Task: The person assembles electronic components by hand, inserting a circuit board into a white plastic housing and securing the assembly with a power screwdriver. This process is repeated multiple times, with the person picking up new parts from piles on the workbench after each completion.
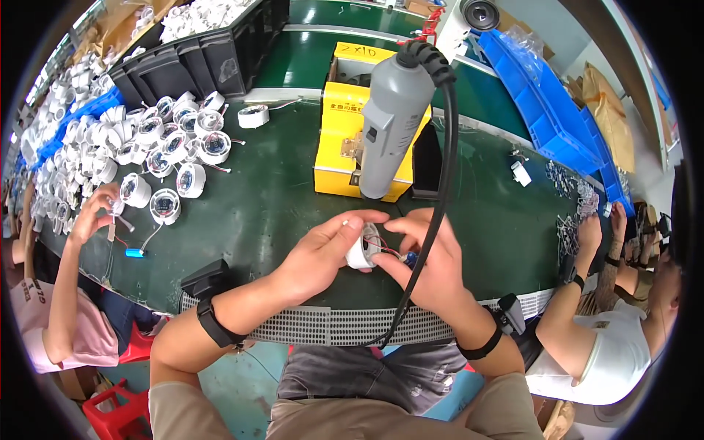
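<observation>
Over the near middle of the table, my left hand (pixel 317 258) holds a round white plastic housing (pixel 360 254) between thumb and fingers, its open side facing right. Thin red and dark wires (pixel 383 248) run from inside it toward my right hand (pixel 438 273). That hand is curled round a small blue part (pixel 411 259) at the wires' end, partly hidden by its fingers. My right thumb tip touches or nearly touches the housing's rim. A black cable (pixel 434 227) passes in front of my right hand.
A grey electric screwdriver (pixel 396 121) hangs before a yellow machine (pixel 339 125). White housings (pixel 172 147) are heaped left, below a black crate (pixel 198 62). Blue trays (pixel 546 110) and screws (pixel 568 235) lie right. Co-workers' hands (pixel 94 213) work at both sides.
</observation>
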Motion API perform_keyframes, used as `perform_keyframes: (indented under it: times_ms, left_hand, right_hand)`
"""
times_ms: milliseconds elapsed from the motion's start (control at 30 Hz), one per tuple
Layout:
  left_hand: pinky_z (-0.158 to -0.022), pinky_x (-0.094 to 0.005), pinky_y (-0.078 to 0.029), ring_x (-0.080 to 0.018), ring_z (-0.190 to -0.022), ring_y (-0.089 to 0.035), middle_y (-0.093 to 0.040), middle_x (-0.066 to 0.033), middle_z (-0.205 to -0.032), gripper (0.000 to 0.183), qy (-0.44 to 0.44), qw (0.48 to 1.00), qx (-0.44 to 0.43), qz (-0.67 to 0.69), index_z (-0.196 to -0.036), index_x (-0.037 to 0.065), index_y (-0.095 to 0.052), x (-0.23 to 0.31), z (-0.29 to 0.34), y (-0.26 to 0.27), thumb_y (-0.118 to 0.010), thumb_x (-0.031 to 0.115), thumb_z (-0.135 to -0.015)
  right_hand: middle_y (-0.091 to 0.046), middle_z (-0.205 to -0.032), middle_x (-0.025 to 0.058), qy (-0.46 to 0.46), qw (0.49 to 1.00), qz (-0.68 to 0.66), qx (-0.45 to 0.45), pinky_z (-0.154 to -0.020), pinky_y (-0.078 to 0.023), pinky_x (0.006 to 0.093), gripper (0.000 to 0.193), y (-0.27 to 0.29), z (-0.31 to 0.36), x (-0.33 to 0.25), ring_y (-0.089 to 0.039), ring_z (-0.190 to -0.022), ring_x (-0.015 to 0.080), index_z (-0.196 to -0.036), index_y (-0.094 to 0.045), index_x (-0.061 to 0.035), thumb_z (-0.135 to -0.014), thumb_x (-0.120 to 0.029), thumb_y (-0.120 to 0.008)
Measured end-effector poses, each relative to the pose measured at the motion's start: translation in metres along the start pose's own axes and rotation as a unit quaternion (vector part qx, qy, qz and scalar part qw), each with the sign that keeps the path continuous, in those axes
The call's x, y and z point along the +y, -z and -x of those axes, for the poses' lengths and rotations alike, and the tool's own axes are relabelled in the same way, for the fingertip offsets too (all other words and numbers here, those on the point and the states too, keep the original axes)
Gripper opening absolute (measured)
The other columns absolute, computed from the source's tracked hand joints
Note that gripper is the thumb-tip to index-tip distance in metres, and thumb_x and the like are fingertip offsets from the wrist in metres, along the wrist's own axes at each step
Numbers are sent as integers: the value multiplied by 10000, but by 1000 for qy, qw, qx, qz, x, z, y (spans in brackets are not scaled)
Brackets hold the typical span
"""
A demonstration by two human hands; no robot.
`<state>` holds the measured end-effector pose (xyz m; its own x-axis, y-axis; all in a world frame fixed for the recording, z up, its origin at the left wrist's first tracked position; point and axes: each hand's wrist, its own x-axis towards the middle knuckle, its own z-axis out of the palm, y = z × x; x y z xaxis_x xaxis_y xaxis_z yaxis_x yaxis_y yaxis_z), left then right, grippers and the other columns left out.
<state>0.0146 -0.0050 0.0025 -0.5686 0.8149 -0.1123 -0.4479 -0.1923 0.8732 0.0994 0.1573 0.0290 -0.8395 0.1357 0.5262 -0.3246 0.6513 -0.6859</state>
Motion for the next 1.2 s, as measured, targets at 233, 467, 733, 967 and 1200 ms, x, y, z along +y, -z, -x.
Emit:
perform_keyframes:
  times_ms: [233, 467, 733, 967, 1200]
  left_hand:
    - [-898, -256, -455, -93, -981, -555, -582, -27, -1099, 417, -30, 999, 29, 31, -1347, 51, -460, 2, 0, 1, -371, 317, -1039]
    - [-1042, -357, -384, -182, -1220, -477, -436, -111, -1381, 453, -71, 996, -53, 14, -1436, 34, -313, -3, 1, -1, -378, 228, -1031]
    - [-1068, -360, -332, -210, -1296, -405, -357, -118, -1438, 525, -78, 991, -106, -13, -1486, 60, -198, -7, 2, -3, -388, 224, -1025]
    - [-1111, -310, -218, -191, -1350, -297, -287, -118, -1483, 595, -112, 987, -107, 31, -1512, 80, -29, -10, 6, -3, -358, 217, -1035]
    - [-744, -252, -560, -122, -928, -609, -602, -104, -1144, 459, -52, 983, -38, -169, -1377, -3, -419, -2, -3, -6, -547, 153, -964]
  right_hand:
    - [-617, -859, 101, 101, 990, 100, -2, -556, -484, 238, 164, 12, 0, 11, -621, -657, 160, -892, -661, -12, -745, 2, -732]
    - [-653, -806, 56, -217, 917, -325, -75, -579, -522, 218, 168, 4, -1, 4, -641, -663, 111, -1060, -638, 31, -917, -42, -588]
    - [-584, -1065, 101, -71, 986, -129, -73, -676, -529, 255, 232, 2, 13, 16, -631, -826, 146, -976, -649, 27, -765, 16, -744]
    - [-579, -1105, 115, -176, 932, -316, -36, -825, -503, 289, 436, -19, 13, 14, -603, -971, 173, -1155, -492, 4, -787, 9, -726]
    - [-613, -1026, 125, -87, 991, -72, -78, -752, -504, 296, 223, 4, 5, 27, -623, -893, 200, -1049, -611, 29, -830, 15, -649]
